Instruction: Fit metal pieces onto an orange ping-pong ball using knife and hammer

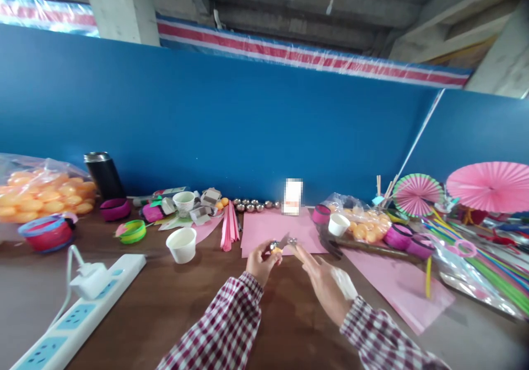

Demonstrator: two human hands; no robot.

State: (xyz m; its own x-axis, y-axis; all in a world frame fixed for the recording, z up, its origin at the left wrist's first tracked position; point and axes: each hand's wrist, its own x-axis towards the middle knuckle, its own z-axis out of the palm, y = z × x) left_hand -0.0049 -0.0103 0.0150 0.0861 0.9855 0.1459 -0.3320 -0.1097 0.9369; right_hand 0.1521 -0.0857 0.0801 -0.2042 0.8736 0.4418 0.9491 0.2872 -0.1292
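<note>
In front of me, my left hand (263, 261) is closed around a small orange ball (276, 251), with a shiny silver piece (273, 244) right beside it at the fingertips. My right hand (320, 276) reaches in from the other side, a white patch on its back. Its long fingertips meet a small silver ball (292, 241), apparently pinched; the thumb side is partly hidden. Between the hands shows a thin grey sliver, too blurred to name. Behind them lies a pink paper sheet (264, 229).
Silver balls (250, 205) line the back. Paper cups (182, 245), a white power strip (88, 304), a black flask (103, 174) and a bag of orange balls (45, 194) stand left. Right are another ball bag (367, 224), paper fans (417, 194) and coloured sticks (475, 254).
</note>
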